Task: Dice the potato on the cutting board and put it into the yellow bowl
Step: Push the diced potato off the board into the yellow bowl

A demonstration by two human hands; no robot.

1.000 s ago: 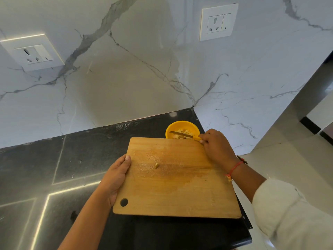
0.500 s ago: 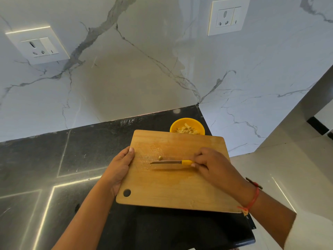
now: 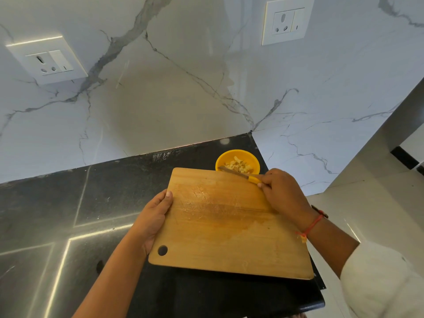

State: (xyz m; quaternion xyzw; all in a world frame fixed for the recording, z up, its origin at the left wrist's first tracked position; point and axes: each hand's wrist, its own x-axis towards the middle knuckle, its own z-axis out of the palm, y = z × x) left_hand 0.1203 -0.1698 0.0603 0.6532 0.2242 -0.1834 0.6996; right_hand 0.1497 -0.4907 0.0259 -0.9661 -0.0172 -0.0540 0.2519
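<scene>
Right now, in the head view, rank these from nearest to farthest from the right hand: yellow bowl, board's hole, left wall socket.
1. yellow bowl, just beyond the right hand.
2. board's hole, near-left corner.
3. left wall socket, far upper left.

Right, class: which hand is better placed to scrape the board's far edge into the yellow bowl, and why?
Right. The right hand grips the yellow-handled knife, whose blade lies over the yellow bowl beside the far edge of the cutting board; the left hand holds the board's left edge.
</scene>
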